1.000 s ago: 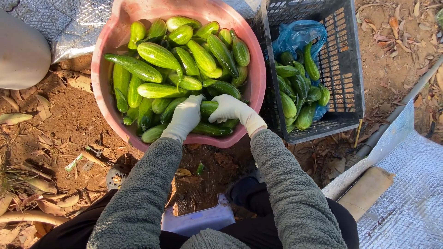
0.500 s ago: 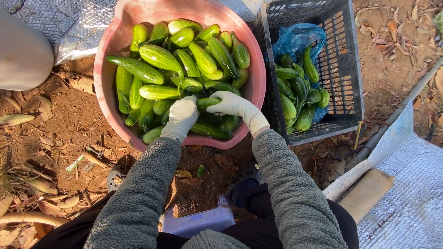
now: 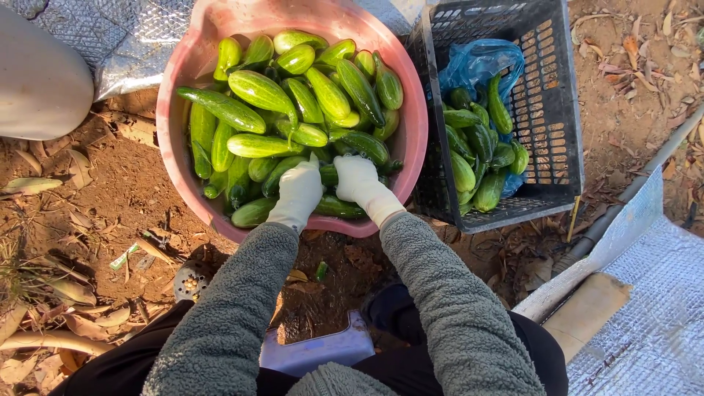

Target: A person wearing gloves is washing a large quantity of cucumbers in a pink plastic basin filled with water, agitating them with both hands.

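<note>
Ground: reddish dirt, dry leaves.
Basin (image 3: 180,81): round pink plastic, piled with smooth cucumbers (image 3: 264,92).
Left hand (image 3: 299,192): white-gloved, curled among cucumbers.
Right hand (image 3: 357,180): gloved, gripping a dark cucumber (image 3: 329,174).

White gloves on left hand (image 3: 299,192), right hand (image 3: 357,183); grey fleece sleeves; black trousers.

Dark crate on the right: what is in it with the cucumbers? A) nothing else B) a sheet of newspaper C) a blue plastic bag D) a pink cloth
C: in the dark crate, a crumpled blue plastic bag shows behind and under the crate's cucumbers; no cloth or paper is visible in it.
</note>
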